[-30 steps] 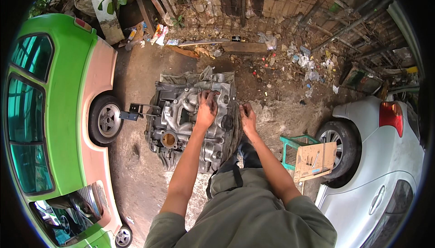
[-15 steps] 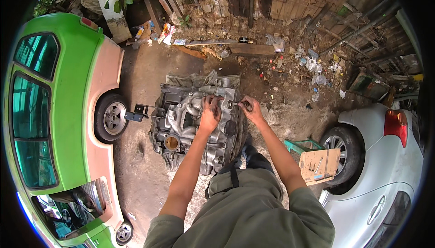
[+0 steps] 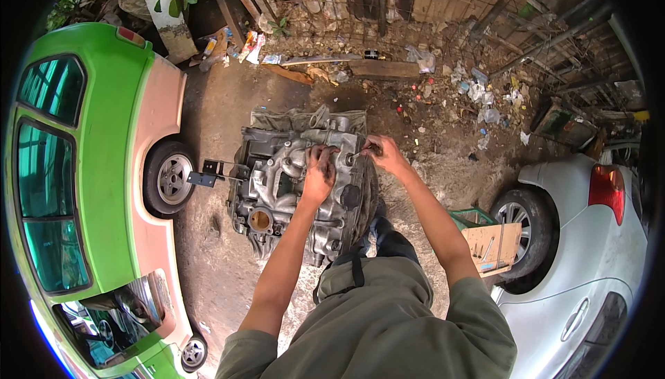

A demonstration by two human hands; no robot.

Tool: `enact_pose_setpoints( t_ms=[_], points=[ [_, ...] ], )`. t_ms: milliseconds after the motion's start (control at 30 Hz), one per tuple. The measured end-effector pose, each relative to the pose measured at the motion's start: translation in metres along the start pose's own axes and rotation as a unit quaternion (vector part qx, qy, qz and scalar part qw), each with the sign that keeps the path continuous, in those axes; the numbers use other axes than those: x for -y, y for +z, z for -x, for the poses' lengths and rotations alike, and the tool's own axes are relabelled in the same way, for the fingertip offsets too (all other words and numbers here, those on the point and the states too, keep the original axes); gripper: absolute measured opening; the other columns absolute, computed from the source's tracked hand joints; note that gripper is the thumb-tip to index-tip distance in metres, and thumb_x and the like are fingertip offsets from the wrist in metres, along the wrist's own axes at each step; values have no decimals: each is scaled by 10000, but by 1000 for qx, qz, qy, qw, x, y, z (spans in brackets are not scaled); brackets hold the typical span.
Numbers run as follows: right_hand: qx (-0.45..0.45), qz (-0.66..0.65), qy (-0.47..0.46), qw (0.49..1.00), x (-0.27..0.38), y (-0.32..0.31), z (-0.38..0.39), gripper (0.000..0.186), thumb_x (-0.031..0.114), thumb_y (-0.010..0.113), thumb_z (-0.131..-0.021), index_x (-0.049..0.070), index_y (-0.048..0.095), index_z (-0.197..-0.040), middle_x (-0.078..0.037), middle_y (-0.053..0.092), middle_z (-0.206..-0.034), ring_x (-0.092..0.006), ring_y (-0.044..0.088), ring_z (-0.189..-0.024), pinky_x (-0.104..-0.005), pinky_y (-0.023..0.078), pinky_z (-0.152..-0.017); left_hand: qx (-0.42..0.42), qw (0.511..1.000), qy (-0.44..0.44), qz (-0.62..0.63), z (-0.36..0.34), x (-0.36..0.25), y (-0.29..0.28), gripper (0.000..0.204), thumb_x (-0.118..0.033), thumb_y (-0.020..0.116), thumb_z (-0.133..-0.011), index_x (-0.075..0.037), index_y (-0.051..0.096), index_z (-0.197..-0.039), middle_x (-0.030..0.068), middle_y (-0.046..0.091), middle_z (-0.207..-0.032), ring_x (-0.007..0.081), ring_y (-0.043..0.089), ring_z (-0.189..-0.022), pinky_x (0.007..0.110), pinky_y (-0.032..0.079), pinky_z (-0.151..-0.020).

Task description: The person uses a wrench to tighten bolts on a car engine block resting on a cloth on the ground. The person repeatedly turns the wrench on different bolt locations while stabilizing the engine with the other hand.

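Note:
A grey, grimy car engine (image 3: 282, 183) stands in front of me, with cast pipes, a round brass-toned opening (image 3: 260, 220) and a dark round cap (image 3: 351, 196). My left hand (image 3: 319, 174) lies over its upper middle, the blackened fingers bent down against the metal; whatever is under them is hidden. At the engine's upper right edge, my right hand (image 3: 385, 155) is closed in a pinch beside a small round fitting (image 3: 349, 160). What sits between those fingertips is too small to make out.
A green and pink car (image 3: 111, 143) stands on the left, a silver car (image 3: 582, 240) on the right. Beside the silver car's wheel, a board (image 3: 494, 247) with tools rests on a green stool (image 3: 474, 217). A black bracket (image 3: 203, 177) juts from the engine's left. Litter (image 3: 481, 95) lies far right.
My right hand has moved slightly away from me along the engine's edge, and its fingers have turned inward. My left hand stays in about the same place on the engine.

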State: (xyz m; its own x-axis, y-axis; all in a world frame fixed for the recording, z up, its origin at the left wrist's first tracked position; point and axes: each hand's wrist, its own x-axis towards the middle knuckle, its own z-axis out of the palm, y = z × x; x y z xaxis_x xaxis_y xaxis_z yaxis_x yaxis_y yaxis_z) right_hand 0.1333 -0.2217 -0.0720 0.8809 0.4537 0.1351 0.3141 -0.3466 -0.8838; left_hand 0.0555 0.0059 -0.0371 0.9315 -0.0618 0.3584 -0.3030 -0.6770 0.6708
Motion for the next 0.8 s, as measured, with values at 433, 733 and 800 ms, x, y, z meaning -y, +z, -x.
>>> enact_pose_setpoints(
  t_ms=[433,733,800],
  points=[
    [-109,-26,110,988,9,40,28,47,31,663,-916,-7,635,-922,-181,653,-910,-394,612,-889,-482,473,-767,57,997,-42,2,-1,-2,-5,428,64,544,-829,-86,635,-1219,174,531,-1186,404,478,-1158,493,431,-1007],
    [-153,13,266,952,64,96,87,266,212,484,-1074,-10,524,-1215,-307,609,-1101,-517,560,-1050,-552,438,-902,40,999,-24,-6,-2,-3,-4,427,55,542,-826,-87,632,-1219,187,527,-1191,410,480,-1148,507,424,-1023],
    [-173,18,257,951,80,104,90,274,204,488,-1071,-23,517,-1222,-312,609,-1097,-516,564,-1055,-554,438,-903,44,998,-32,-10,1,-5,-5,425,54,541,-828,-85,632,-1220,188,528,-1192,411,479,-1150,510,424,-1024]
  ],
)
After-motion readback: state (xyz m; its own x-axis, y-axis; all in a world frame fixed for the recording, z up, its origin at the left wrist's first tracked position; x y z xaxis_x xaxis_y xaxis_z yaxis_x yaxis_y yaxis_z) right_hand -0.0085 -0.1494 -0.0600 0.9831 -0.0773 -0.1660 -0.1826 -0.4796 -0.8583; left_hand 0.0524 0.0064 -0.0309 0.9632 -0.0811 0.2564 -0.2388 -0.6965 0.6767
